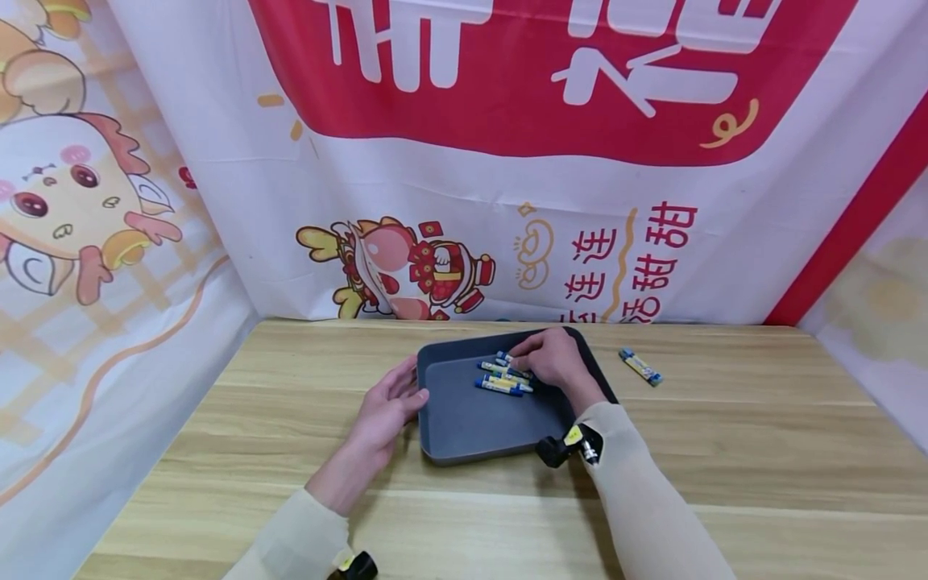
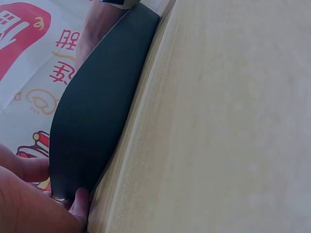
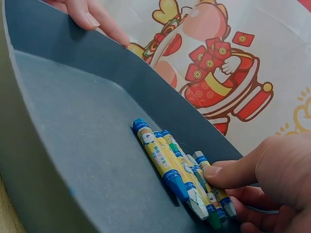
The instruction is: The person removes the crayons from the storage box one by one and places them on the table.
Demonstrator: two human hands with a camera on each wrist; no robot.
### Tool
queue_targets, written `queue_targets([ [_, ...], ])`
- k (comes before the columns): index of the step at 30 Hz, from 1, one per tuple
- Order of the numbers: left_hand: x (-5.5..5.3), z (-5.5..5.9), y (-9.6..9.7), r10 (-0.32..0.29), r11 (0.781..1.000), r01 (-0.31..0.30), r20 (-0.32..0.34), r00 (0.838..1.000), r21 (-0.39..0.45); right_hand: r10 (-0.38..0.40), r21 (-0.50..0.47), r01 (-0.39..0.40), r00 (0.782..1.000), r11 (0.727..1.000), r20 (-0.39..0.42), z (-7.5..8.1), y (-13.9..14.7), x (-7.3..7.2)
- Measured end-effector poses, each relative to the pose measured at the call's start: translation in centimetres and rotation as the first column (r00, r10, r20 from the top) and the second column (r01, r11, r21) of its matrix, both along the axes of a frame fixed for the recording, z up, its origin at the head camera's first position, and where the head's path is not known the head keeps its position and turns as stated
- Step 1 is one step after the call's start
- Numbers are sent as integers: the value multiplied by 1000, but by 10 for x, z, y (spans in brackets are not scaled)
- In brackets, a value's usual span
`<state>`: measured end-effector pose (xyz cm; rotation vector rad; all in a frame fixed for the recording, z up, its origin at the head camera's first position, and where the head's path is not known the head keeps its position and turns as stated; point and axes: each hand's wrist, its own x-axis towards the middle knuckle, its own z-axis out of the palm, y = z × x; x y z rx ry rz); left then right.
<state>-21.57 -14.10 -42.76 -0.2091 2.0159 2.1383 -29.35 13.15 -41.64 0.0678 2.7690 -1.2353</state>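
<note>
A dark grey rectangular tray (image 1: 471,439) lies on the table, slightly turned. My left hand (image 1: 384,412) grips its left wall, thumb at the rim and fingers along the outside. Inside the tray, toward the back right, several crayons (image 1: 500,387) with yellow printed wrappers lie side by side. A blue crayon (image 3: 158,155) is at one side of this row in the right wrist view. Reaching over the tray's right side, my right hand (image 1: 557,362) pinches a grey-tipped crayon (image 3: 224,198) at the row's other side, thumb on top and fingers partly hidden beneath.
More blue-and-yellow crayons (image 1: 641,367) lie together on the wooden table (image 1: 725,451) right of the tray. A printed cloth (image 1: 464,185) hangs behind the table's back edge, and another patterned cloth (image 1: 87,338) runs along the left.
</note>
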Motion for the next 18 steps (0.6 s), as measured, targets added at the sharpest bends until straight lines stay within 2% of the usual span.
queue_targets([
  [8, 1, 1, 1, -3, 1000, 3, 5, 1000, -3, -20, -3, 20, 1000, 1000, -11, 4, 3, 1],
  [18, 0, 2, 0, -1, 1000, 1, 11, 1000, -2, -31, -60, 28, 998, 998, -48, 22, 9, 11],
])
